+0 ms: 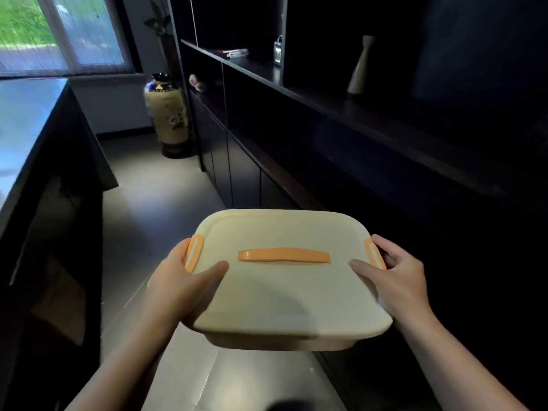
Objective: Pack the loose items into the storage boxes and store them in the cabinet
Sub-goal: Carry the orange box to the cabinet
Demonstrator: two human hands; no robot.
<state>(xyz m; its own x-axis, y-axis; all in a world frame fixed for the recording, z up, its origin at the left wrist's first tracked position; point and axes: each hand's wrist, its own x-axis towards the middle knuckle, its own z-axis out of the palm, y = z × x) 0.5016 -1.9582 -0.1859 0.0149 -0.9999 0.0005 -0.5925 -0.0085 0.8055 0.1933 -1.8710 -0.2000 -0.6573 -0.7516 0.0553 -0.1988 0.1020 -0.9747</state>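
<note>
A cream storage box (284,292) with a closed lid, an orange top handle and orange side clips is held in the air in front of me. My left hand (184,283) grips its left side, thumb on the lid and fingers underneath. My right hand (394,277) grips its right side the same way, by the orange clip. The dark cabinet (341,161) runs along the right, with open shelves above and closed lower doors. The box's contents are hidden by the lid.
A dark desk (44,149) stands on the left, leaving a grey-floored aisle (166,188) between it and the cabinet. A large patterned floor vase (167,114) stands at the aisle's far end. A white vase (360,66) and small items sit on the cabinet shelf.
</note>
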